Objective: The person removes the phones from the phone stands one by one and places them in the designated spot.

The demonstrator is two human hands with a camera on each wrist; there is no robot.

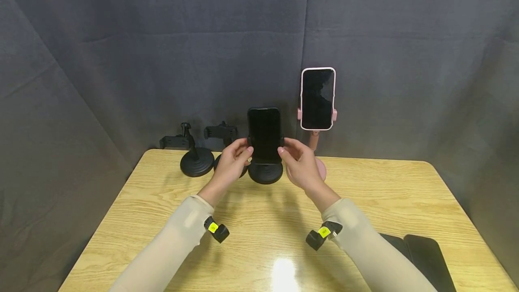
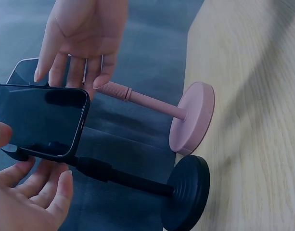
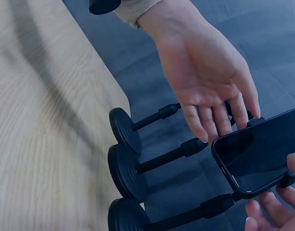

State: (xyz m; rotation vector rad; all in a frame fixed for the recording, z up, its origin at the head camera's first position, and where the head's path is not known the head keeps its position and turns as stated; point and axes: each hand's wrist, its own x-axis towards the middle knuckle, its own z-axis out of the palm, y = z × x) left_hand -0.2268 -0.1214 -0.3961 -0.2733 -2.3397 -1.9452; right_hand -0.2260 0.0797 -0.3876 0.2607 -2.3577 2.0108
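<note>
A black phone (image 1: 264, 134) stands upright in the clamp of a black phone stand (image 1: 265, 174), screen toward me. My left hand (image 1: 232, 161) holds the phone's left side at clamp height, thumb at the front edge and fingers reaching behind. On the opposite side my right hand (image 1: 301, 161) holds it likewise. In the left wrist view, fingers of the left hand (image 2: 34, 197) curl below the phone (image 2: 39, 120) beside a clamp arm. The right wrist view has the right hand (image 3: 279, 211) under the phone (image 3: 262, 151). The fingers' exact contact behind it is hidden.
Two more black stands (image 1: 197, 162) (image 1: 220, 132) are to the left with nothing in their clamps. A pink stand (image 1: 314, 141) at right carries a pink-framed phone (image 1: 318, 98). Dark flat phones (image 1: 430, 256) lie near the right forearm on the wooden table (image 1: 251, 224). Behind hangs a grey curtain (image 1: 202, 57).
</note>
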